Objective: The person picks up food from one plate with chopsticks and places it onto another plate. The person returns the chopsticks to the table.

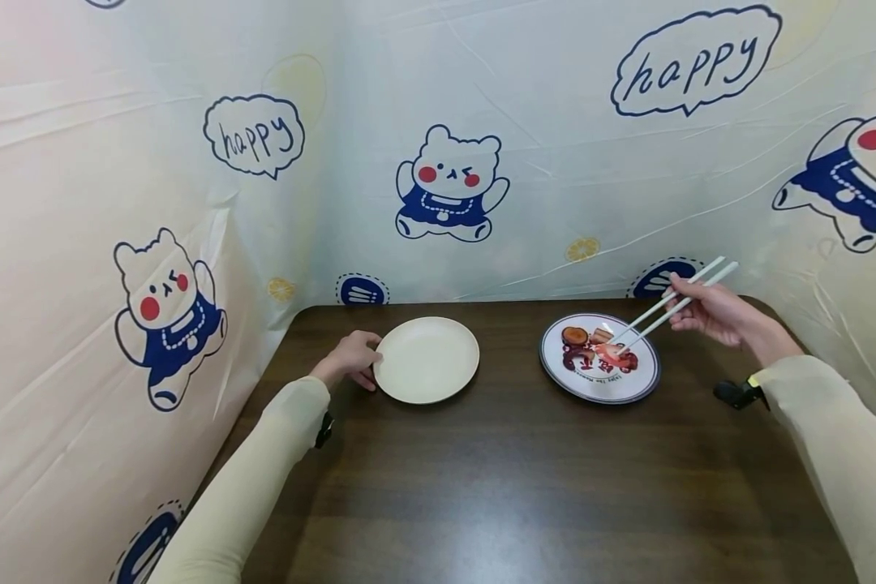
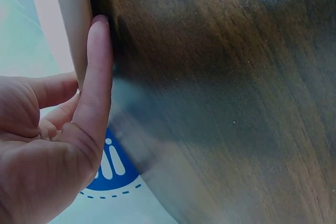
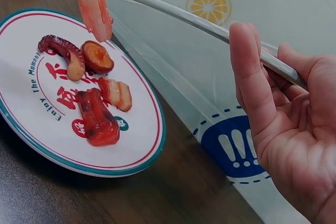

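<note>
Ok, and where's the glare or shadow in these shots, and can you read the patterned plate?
Head view: pale glare on the near table, lettering on the patterned plate too small to read easily; left wrist: sheen at the top, dark shadow beside the left hand; right wrist: rather dim, yet "Enjoy The Moment" is legible.
</note>
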`<state>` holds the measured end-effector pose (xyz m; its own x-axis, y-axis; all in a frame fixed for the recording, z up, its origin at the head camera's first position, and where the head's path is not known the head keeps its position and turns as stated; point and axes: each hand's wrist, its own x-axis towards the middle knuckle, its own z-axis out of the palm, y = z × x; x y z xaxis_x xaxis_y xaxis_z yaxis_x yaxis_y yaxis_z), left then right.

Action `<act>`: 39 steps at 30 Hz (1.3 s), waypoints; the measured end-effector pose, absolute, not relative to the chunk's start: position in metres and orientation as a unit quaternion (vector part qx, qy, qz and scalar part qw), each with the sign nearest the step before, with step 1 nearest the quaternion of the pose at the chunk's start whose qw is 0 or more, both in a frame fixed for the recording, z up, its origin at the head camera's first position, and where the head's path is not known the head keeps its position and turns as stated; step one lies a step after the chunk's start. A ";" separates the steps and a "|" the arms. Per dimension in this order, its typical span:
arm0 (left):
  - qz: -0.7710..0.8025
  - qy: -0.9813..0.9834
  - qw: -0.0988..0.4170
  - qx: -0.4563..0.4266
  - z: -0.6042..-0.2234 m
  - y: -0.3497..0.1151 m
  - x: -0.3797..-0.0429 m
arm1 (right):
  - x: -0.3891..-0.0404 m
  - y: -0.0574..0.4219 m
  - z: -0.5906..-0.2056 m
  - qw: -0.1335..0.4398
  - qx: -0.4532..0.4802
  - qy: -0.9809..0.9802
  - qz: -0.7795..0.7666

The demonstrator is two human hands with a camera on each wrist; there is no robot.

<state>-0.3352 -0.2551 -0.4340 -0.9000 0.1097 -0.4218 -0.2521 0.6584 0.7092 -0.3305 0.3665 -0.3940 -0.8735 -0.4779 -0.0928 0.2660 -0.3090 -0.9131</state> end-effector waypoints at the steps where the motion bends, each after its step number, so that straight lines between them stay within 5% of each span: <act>1: 0.413 0.883 0.220 -0.041 -0.434 -0.255 -0.336 | -0.331 0.365 -0.394 0.231 -0.099 0.540 -0.803; 39: 0.426 0.878 0.215 -0.044 -0.438 -0.257 -0.332 | -0.341 0.328 -0.398 0.239 -0.074 0.547 -0.799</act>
<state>-0.3322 -0.2569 -0.4376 -0.9036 0.1055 -0.4152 -0.2610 0.6330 0.7288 -0.3408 0.3276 -0.3981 -0.8747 -0.4627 -0.1443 0.3013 -0.2861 -0.9096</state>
